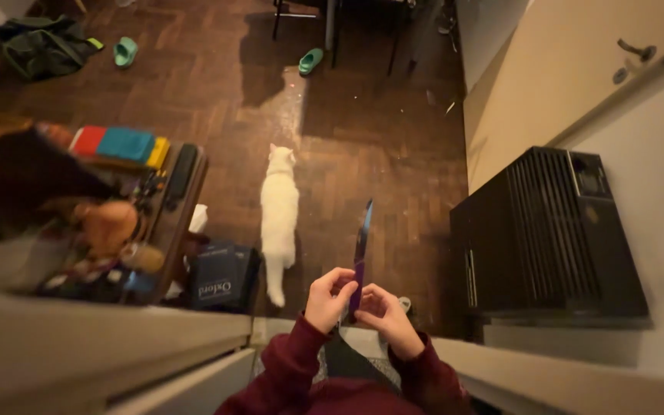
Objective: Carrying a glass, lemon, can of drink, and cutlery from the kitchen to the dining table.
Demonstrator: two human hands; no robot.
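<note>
- Down below, the parquet floor (378, 131) fills most of the view, dark brown, herringbone laid.
- On the right, a black heater (547, 230) with ribbed slats stands against the pale wall, near a cream door (578, 69).
- On the left, a crowded desk (182, 207) carries a stack of red, blue and yellow items and small clutter; a dark box (220, 277) sits on the floor just beside it.
- A white cat (280, 215) stands mid-floor, facing away, tail towards the person.
- Far back, a dark bag (40, 42) lies on the floor, with two green slippers (124, 52) well apart.
- Now the hands: left hand (330, 300) and right hand (386, 311), in maroon sleeves, meet low in the centre.
- Both hold a thin purple strip (362, 246), edge-on and upright, rising above the hands; the left fingers (340, 280) curl around its lower end, the right fingers pinch it from the other side.
</note>
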